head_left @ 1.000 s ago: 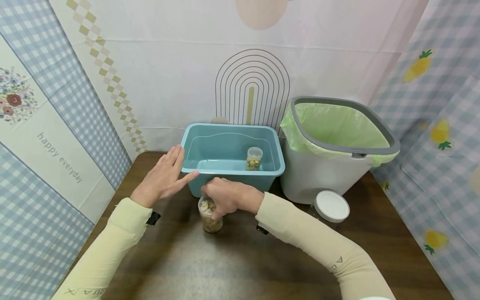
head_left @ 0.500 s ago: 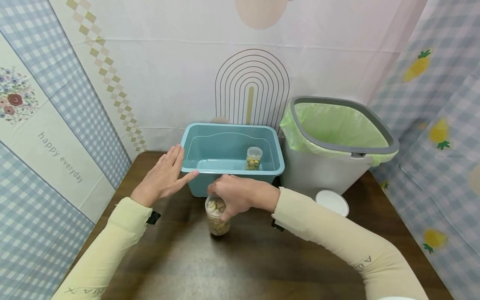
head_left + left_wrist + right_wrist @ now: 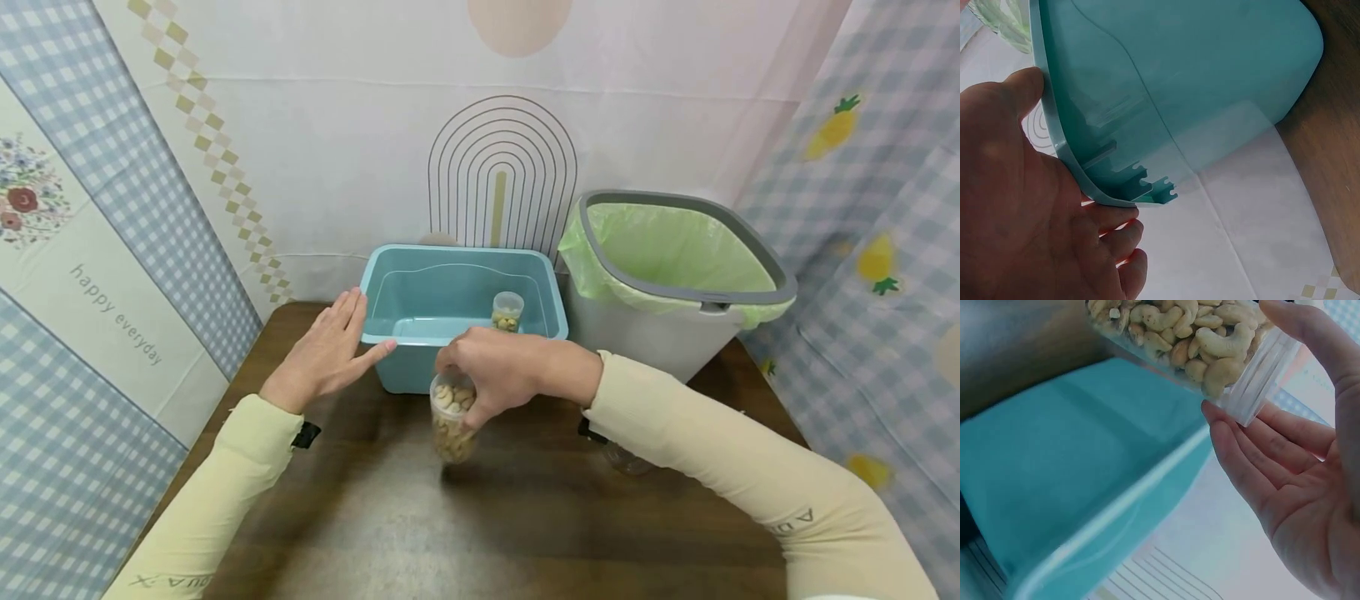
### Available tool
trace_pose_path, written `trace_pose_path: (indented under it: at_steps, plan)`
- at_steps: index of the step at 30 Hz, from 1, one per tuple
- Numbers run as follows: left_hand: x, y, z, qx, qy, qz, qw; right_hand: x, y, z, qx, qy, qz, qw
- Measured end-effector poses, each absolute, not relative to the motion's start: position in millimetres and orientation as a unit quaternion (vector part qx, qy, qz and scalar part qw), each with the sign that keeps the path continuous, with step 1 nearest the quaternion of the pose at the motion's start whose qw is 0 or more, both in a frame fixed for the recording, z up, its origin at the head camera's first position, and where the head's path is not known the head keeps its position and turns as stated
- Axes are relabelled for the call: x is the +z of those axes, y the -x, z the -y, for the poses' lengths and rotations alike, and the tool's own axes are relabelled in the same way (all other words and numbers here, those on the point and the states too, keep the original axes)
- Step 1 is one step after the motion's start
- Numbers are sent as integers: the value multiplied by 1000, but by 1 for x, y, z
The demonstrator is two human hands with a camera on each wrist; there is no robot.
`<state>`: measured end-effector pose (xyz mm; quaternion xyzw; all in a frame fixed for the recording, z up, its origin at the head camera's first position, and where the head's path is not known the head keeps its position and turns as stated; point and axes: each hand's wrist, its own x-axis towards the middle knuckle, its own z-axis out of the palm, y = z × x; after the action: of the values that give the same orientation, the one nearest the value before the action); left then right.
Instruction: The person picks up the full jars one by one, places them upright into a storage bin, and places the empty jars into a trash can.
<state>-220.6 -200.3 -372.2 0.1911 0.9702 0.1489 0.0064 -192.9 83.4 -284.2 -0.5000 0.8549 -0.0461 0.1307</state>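
Note:
My right hand (image 3: 504,368) pinches a clear plastic jar (image 3: 453,435) of cashews near its top, thumb on one side and fingers on the other. The jar is raised slightly off the table, in front of the light blue plastic bin (image 3: 405,368). Close up in the right wrist view, cashews (image 3: 1219,344) fill most of the jar, and no lid shows. With fingers extended, my left hand (image 3: 321,354) rests at the bin's left front corner, thumb along the front rim. Inside the bin at right stands a smaller-looking clear jar (image 3: 507,312) of pale yellowish pieces.
Right of the bin stands a white trash can (image 3: 630,333) with a grey rim and a green liner bag (image 3: 675,242). The base of another clear jar (image 3: 627,460) peeks from under my right sleeve. The dark wooden table (image 3: 420,533) extends in front; patterned cloth hangs behind.
My right hand has moved to the right with the cashew jar and lifted it slightly. My right forearm now covers the white-lidded jar. My left hand has stayed in place.

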Motion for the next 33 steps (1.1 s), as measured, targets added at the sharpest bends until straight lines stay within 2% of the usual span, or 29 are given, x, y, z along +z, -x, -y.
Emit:
trace_pose_path:
  at_steps: [17,33]
  plan:
    - [-373,216,206,144,-207,-968,-6,-205,192,-90,-50,452,-884,111]
    - [-374,219,209,139,-201,-970,3,-172,223,-83,-50,400,-910,100]
